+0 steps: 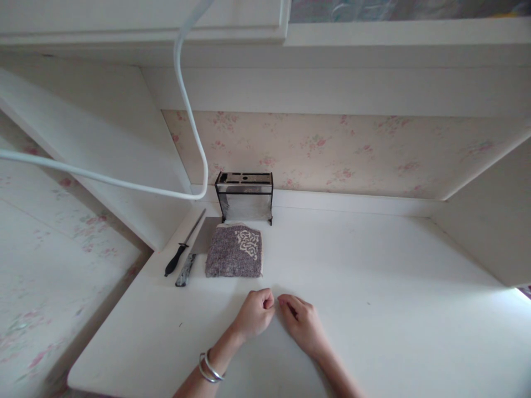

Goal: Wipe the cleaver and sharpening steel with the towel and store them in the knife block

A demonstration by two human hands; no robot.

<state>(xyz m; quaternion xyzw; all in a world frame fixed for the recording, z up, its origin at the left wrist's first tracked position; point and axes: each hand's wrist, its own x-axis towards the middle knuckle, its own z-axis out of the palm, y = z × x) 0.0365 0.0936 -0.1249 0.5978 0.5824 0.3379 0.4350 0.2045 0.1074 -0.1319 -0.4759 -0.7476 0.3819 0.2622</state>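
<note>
Loose fists are formed by the left hand [256, 313] and right hand [301, 322] at lower centre. Above, left of centre, a cleaver [201, 243] is partly covered by a folded towel [233, 254]; farther left, a sharpening steel [178, 256] is laid.

Two bare forearms rising from the bottom edge of the frame, left forearm [226, 346] slanting up rightward, right forearm [337, 371] slanting up leftward, left hand [255, 314] and right hand [302, 325] curled into loose fists, just apart at lower centre.
</note>
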